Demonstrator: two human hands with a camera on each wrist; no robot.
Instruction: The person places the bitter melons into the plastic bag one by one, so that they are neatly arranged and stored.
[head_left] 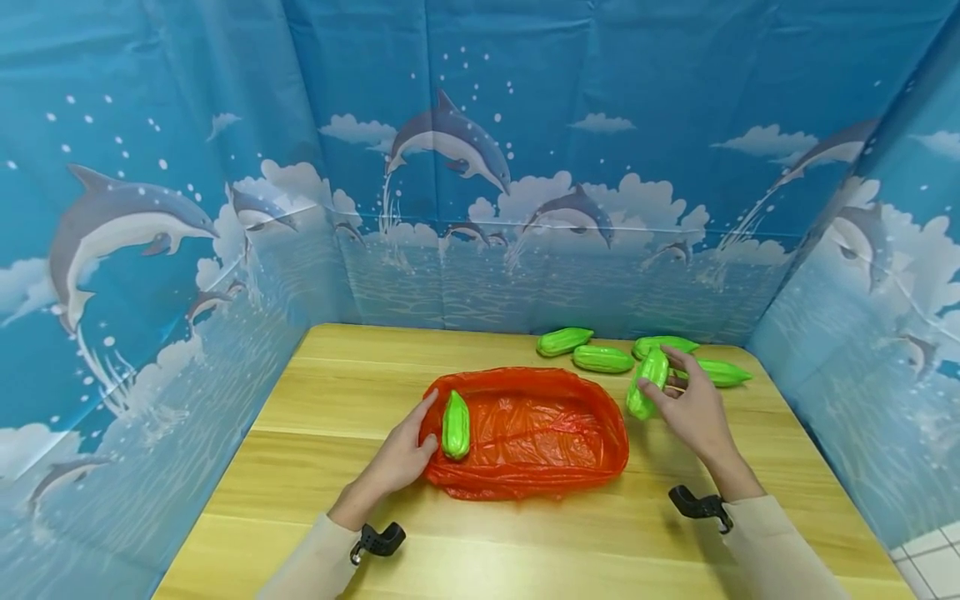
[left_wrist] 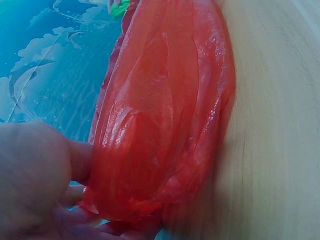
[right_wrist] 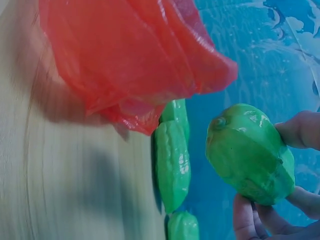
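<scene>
An open red plastic bag (head_left: 525,487) lies on the table, its mouth spread into a long oval. Inside its left end rests one bright green ribbed gourd (head_left: 456,427). My left hand (head_left: 397,454) holds the bag's left end; in the left wrist view some fingers (left_wrist: 112,227) show reddish against the plastic. Right of the bag, my right hand (head_left: 693,408) grips another green gourd (head_left: 648,383) between thumb and fingers, above the table. The right wrist view shows this held gourd (right_wrist: 250,155) end-on, apart from the bag (right_wrist: 125,55).
Several more green gourds lie along the table's back right, among them one gourd (head_left: 564,342) beside another gourd (head_left: 602,359). One gourd (head_left: 723,372) is partly behind my right hand. Dolphin-printed blue sheeting (head_left: 465,275) stands behind and beside the wooden table (head_left: 315,467).
</scene>
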